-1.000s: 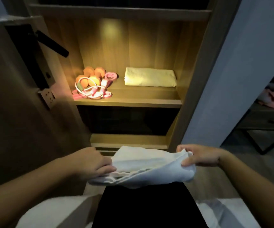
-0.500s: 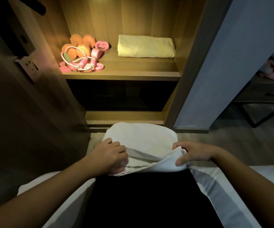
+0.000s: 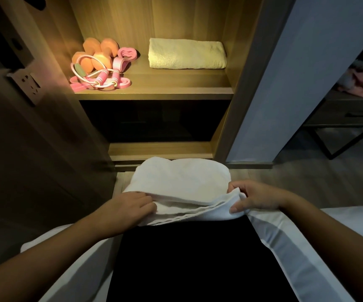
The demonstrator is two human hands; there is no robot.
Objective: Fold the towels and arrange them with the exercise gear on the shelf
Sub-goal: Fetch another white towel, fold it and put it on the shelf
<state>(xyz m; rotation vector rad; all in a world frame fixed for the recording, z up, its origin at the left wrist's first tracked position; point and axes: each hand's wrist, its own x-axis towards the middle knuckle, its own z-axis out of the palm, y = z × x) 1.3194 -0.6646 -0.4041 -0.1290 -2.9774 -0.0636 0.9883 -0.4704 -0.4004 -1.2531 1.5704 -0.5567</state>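
On my lap the white towel (image 3: pixel 182 182) has settled; my left hand (image 3: pixel 130 205) now presses flat, my right hand (image 3: pixel 256 197) still pinches its corner.

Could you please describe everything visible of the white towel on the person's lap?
The white towel is terry-like cloth, folded into several layers whose edges stack along its near side. It rests on the person's dark lap, its far edge rounded. The left hand presses its left end; the right hand pinches its right corner.
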